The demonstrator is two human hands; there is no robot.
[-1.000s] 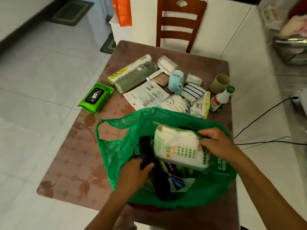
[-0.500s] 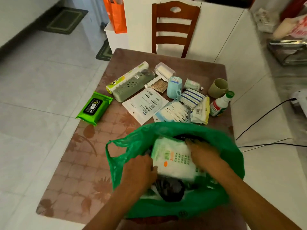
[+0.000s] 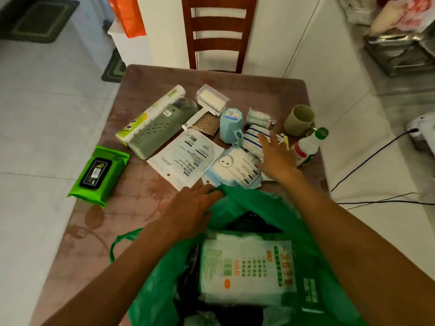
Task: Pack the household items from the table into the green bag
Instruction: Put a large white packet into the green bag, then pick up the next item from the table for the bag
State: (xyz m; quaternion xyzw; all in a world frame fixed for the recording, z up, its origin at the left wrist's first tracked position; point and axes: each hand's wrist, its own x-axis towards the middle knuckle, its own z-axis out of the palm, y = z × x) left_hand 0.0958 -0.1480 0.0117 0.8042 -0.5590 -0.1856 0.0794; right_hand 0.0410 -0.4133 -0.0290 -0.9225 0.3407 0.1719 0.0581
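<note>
The green bag [image 3: 270, 208] is sitting open at the near end of the table [image 3: 98, 231], and its bottom is running off the edge of the picture. A white pack [image 3: 244, 267] with green print is lying flat inside it, on top of dark things that are too shadowy to make out. The left hand [image 3: 188, 208] is resting on the bag's far rim with its fingers lying flat; the rim is hiding whether they are pinching the plastic. The right hand [image 3: 275, 156] is reaching over the striped cloth [image 3: 253, 140] with fingers spread wide and holding nothing. It is covering part of a small packet beside the bottle [image 3: 308, 144]. The green wipes pack [image 3: 98, 175] is lying well apart at the left edge of the table. The chair [image 3: 217, 34] top is cut off. The print on the white papers [image 3: 186, 156] is too blurry to read.
</note>
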